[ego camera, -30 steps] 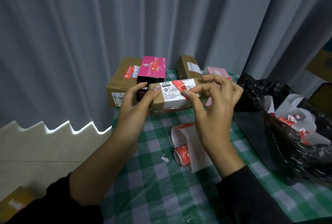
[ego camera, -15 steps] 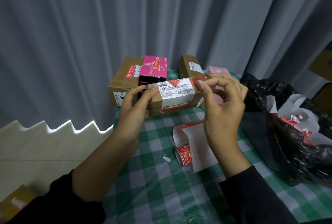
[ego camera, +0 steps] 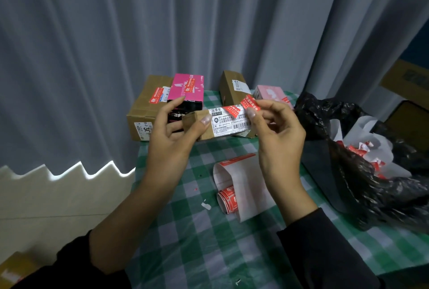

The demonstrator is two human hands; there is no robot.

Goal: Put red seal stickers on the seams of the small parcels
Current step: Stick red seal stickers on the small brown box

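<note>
**Inspector:** Head view. Grey curtain (ego camera: 162, 21) behind; a table with a green checked cloth (ego camera: 185, 230). Boxes stand at the back, the pink box (ego camera: 186, 86) already stickered. A black bag (ego camera: 371, 172) of backing scraps lies to the right.

**Clerk:** And the parcel in hand?

**Inspector:** The small parcel (ego camera: 220, 121) is held above the table. The left hand (ego camera: 171, 140) has thumb and fingers clamped on its left end. The right hand (ego camera: 276, 131) pinches a red sticker (ego camera: 249, 103) by one edge, at the parcel's upper right corner. The sticker roll (ego camera: 228, 198) lies below.

**Clerk:** Handling?

**Inspector:** Judged light, stiff cardboard; grip the ends. The sticker is thin and limp, likely to fold onto itself; hold it by a corner.
</note>
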